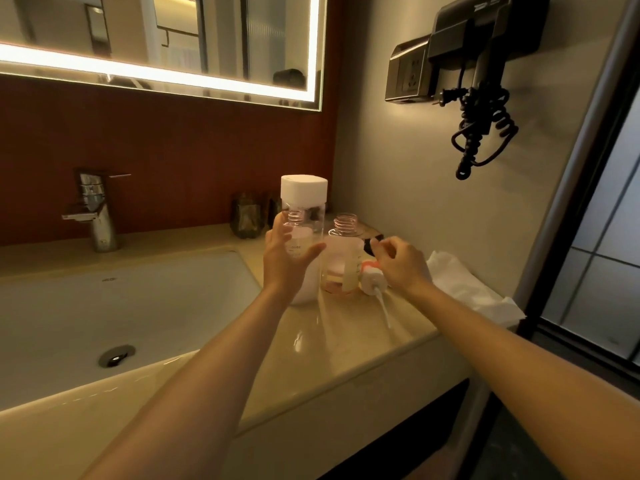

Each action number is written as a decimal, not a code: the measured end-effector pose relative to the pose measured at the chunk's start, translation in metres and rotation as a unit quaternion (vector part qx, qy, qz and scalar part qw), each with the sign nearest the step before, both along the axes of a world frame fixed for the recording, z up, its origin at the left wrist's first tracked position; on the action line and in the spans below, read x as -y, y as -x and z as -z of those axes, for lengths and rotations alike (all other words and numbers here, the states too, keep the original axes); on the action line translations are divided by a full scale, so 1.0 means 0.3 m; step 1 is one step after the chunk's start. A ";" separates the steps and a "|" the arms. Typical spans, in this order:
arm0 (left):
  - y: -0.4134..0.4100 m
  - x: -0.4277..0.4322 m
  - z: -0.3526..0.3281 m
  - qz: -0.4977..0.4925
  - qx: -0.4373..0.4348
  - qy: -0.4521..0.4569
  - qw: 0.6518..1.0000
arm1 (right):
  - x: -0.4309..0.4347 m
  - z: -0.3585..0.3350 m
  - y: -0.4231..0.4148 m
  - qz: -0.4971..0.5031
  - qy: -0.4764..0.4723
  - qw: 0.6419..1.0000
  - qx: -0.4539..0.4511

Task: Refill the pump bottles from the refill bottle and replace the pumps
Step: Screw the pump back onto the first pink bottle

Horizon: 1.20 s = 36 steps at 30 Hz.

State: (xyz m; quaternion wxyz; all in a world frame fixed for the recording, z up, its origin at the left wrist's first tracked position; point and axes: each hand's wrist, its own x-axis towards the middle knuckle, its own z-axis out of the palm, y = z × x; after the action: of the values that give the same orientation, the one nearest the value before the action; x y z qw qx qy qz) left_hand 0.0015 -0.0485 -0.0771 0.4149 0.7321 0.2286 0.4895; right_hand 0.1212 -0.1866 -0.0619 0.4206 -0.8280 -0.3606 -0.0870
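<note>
Your pump (pixel 370 277) lies on its side on the table (pixel 346 341), dip tube pointing toward you. Your right hand (pixel 403 263) hovers just above it, fingers loosely curled beside a small black object (pixel 370 247); can't tell if they pinch anything. Your left hand (pixel 284 261) grasps the white-capped bottle (pixel 304 220), fingers and thumb wrapped round its clear body, upright, near the sink (pixel 104 306) edge. Just right of it stands the open pump bottle (pixel 341 251), threaded neck bare, a little pinkish liquid at the bottom. White tissue (pixel 464 282) lies right of your right hand. Farther back: faucet (pixel 98 216), dark jars (pixel 246 216), lit mirror (pixel 173 36), wall hair dryer (pixel 485 46).
</note>
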 end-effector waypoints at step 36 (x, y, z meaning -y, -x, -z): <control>0.116 0.194 0.116 0.047 -0.042 0.065 0.996 | -0.031 0.055 -0.030 0.077 0.205 0.975 0.037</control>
State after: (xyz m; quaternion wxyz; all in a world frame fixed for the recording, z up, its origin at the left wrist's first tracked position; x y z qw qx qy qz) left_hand -0.0332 -0.1066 -0.1119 0.4745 0.7333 0.2428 0.4221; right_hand 0.1303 -0.1772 -0.0784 0.2200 -0.9179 -0.3218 -0.0739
